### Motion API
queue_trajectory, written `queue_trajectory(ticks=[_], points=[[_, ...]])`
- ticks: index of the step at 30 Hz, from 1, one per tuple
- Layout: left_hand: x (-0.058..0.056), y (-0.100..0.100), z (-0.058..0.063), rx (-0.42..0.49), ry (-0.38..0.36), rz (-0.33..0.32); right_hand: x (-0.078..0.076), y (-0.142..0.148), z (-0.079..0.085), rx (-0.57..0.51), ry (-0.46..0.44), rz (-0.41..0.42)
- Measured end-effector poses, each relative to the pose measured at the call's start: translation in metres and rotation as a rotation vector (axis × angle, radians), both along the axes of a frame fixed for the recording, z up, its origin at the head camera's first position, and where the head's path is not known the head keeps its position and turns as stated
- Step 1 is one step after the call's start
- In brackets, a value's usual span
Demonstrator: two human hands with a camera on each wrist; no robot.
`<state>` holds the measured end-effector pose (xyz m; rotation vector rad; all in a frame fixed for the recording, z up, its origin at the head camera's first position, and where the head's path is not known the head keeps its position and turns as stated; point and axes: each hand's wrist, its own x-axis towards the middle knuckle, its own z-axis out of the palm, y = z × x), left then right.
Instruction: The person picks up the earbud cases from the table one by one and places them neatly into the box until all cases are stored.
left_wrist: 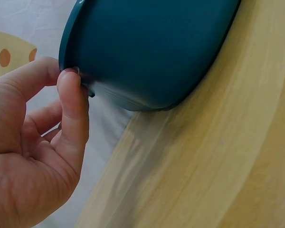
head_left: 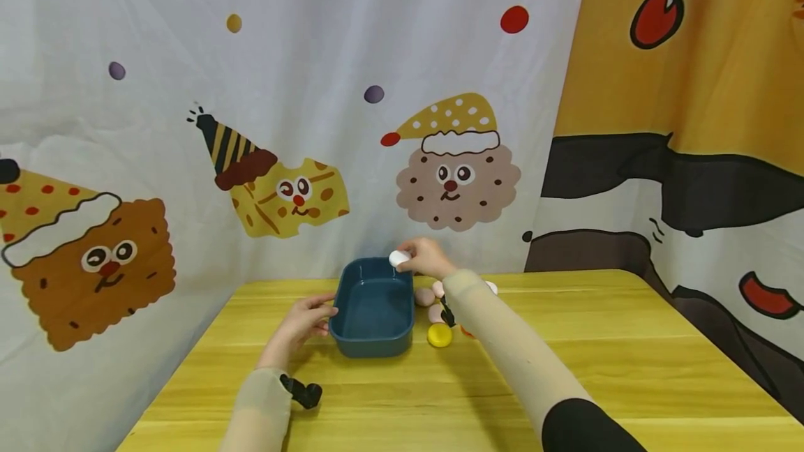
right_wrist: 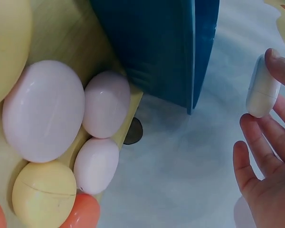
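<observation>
A deep teal plastic bin (head_left: 372, 349) stands on the wooden table. My left hand (head_left: 304, 321) is at its left side; in the left wrist view the thumb and a finger (left_wrist: 38, 76) pinch the bin's rim (left_wrist: 66, 42). Above the bin's far right corner, my right hand (head_left: 428, 258) holds a small white rounded disc (head_left: 398, 258) between thumb and fingertips. Seen edge-on in the right wrist view, the white disc (right_wrist: 262, 90) has a thin seam. Beyond the bin's shaded floor, nothing shows inside it in the head view.
Right of the bin lie several rounded pieces: pale pink ones (head_left: 424, 296), a yellow one (head_left: 440, 335), an orange one partly hidden by my right arm, and a white one (head_left: 493, 287). A cartoon-printed curtain (head_left: 301, 89) hangs behind the table (head_left: 628, 354).
</observation>
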<state>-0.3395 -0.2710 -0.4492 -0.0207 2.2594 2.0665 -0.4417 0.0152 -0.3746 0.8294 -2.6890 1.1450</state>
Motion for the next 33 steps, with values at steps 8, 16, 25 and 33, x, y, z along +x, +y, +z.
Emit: queue_trajectory(ticks=[8,16,25,33], points=[[0.001,0.002,0.001,0.002,0.0,-0.013,-0.004,-0.006,-0.001,-0.039,-0.043,-0.012],[0.0,0.004,0.0,-0.003,-0.006,0.002,-0.009,-0.014,-0.002,-0.053,-0.039,-0.001],[-0.001,0.007,-0.001,-0.003,-0.011,-0.017,-0.012,-0.024,-0.001,-0.031,-0.005,0.015],[0.0,0.005,0.001,-0.001,-0.012,-0.017,-0.013,-0.035,0.006,0.014,0.021,0.013]])
